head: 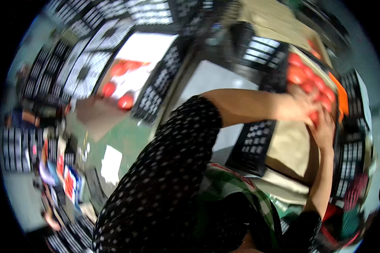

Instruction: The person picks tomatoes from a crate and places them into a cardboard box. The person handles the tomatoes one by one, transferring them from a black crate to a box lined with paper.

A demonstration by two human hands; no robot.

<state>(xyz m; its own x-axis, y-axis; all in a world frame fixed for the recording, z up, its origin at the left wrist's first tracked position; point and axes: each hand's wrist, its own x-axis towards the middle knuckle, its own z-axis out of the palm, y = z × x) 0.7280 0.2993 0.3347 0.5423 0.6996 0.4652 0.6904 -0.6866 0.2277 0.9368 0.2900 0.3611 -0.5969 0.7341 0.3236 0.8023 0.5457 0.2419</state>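
My left hand (293, 109) reaches across to the right, over a black plastic crate (255, 142). Rows of red tomatoes (307, 76) fill the far half of this crate, above tan lining paper (288, 151). My right hand (324, 131) comes up along the crate's right side, its fingers curled around a tomato (314, 117). The fingertips of both hands come together at this tomato. Motion blur hides whether my left hand grips anything.
A grey-white panel (215, 76) lies left of the crate. Beyond it, another black crate (155, 85) holds a few tomatoes (125, 101) and white paper. Brown cardboard (98, 114) juts over the green floor (126, 139). Stacked crates (17, 148) and people stand at the left.
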